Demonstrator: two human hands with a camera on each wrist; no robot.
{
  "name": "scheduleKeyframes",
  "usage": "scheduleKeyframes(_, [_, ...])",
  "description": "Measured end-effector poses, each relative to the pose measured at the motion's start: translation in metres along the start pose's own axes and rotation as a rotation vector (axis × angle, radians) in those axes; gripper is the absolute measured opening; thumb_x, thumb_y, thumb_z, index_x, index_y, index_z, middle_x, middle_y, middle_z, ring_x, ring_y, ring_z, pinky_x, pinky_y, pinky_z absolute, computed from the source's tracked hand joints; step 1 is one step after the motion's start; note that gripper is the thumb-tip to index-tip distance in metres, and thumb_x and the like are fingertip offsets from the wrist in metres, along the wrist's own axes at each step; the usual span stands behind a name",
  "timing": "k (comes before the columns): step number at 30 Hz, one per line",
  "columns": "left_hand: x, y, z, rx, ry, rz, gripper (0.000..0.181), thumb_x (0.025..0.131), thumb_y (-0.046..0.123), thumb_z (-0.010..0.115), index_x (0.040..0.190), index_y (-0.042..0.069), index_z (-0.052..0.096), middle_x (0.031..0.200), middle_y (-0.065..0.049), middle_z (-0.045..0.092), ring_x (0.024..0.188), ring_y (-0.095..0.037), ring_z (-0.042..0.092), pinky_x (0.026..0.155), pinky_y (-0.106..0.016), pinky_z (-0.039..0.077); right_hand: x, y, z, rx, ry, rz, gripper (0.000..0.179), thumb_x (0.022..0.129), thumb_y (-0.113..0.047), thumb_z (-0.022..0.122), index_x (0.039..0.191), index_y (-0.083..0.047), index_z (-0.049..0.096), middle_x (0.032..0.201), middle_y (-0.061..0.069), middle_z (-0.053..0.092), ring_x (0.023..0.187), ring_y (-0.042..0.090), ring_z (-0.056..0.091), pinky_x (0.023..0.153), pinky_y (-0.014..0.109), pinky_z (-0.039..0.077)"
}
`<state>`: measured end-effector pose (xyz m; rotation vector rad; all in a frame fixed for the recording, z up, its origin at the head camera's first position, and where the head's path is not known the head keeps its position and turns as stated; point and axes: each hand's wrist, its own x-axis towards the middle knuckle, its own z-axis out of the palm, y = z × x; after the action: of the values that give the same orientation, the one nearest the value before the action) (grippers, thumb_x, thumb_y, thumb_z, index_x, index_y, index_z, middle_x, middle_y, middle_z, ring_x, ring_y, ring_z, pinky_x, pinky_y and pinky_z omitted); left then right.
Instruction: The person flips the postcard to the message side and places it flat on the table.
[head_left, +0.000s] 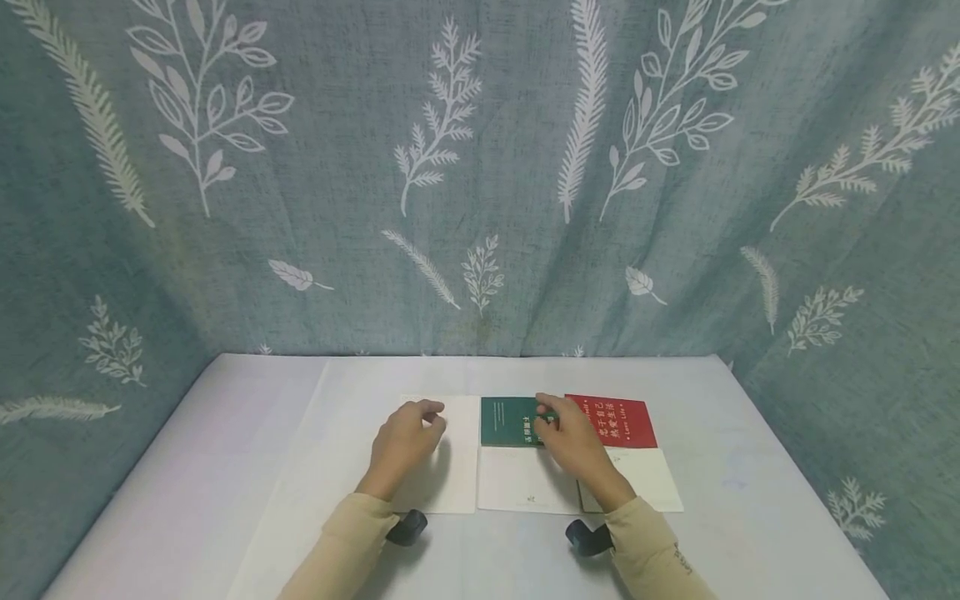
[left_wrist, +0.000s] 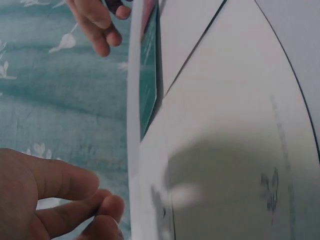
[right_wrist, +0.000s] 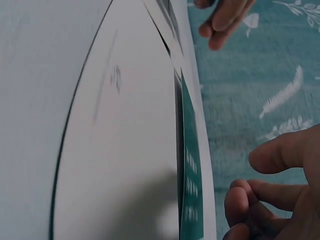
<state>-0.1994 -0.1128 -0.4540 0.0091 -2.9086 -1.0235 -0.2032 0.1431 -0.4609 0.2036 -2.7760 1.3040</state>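
Three white notebooks lie side by side on the table. The left one (head_left: 457, 467) is plain. The middle one (head_left: 517, 483) has a green band with white lettering (head_left: 506, 422) across its far half. On the right one (head_left: 645, 479), a red band with white lettering (head_left: 630, 423) covers the far half. My left hand (head_left: 405, 442) hovers over the left notebook, fingers loosely bent, with nothing in its grasp. Between the green and red bands, my right hand (head_left: 573, 442) hangs above the notebooks, thumb and fingers apart and holding nothing; it hides part of both bands.
A white cloth covers the table (head_left: 300, 467). Behind it and on both sides hangs a blue-green curtain (head_left: 337, 167) with white leaf patterns. Dark wrist-worn pieces (head_left: 408, 527) stick out at both beige sleeves (head_left: 341, 546).
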Motion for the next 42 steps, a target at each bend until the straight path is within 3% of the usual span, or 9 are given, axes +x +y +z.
scheduleKeyframes(5, [0.003, 0.008, 0.008, -0.001, -0.015, 0.002, 0.035, 0.092, 0.020, 0.059, 0.122, 0.009, 0.072, 0.108, -0.004, 0.071, 0.092, -0.024, 0.065, 0.076, -0.043, 0.052, 0.000, 0.009, -0.010, -0.059, 0.011, 0.025, 0.046, 0.096, -0.013, 0.063, 0.141, -0.002, 0.056, 0.119, 0.010, 0.062, 0.094, 0.019, 0.055, 0.083, 0.039, 0.051])
scheduleKeyframes(12, [0.005, 0.018, 0.019, -0.029, -0.060, -0.005, 0.032, 0.093, 0.021, 0.060, 0.121, 0.009, 0.073, 0.109, -0.006, 0.072, 0.099, -0.028, 0.067, 0.083, -0.046, 0.053, 0.001, 0.017, -0.018, -0.266, 0.012, 0.048, 0.054, 0.093, -0.016, 0.068, 0.143, -0.001, 0.054, 0.117, 0.014, 0.060, 0.100, 0.026, 0.058, 0.093, 0.048, 0.053])
scheduleKeyframes(22, [0.005, 0.023, 0.027, -0.016, -0.111, -0.004, 0.029, 0.095, 0.024, 0.063, 0.118, 0.009, 0.073, 0.110, -0.007, 0.072, 0.103, -0.029, 0.068, 0.087, -0.049, 0.053, 0.003, 0.024, -0.020, -0.397, -0.056, 0.073, 0.058, 0.091, -0.023, 0.071, 0.141, 0.002, 0.056, 0.114, 0.015, 0.058, 0.096, 0.027, 0.058, 0.089, 0.049, 0.055])
scheduleKeyframes(42, [0.009, 0.028, 0.035, 0.010, -0.162, 0.020, 0.030, 0.095, 0.024, 0.062, 0.116, 0.007, 0.073, 0.108, -0.008, 0.072, 0.096, -0.027, 0.068, 0.081, -0.046, 0.055, 0.000, 0.025, -0.014, -0.444, -0.065, 0.080, 0.056, 0.092, -0.028, 0.070, 0.138, 0.002, 0.058, 0.116, 0.017, 0.057, 0.105, 0.032, 0.057, 0.095, 0.054, 0.051])
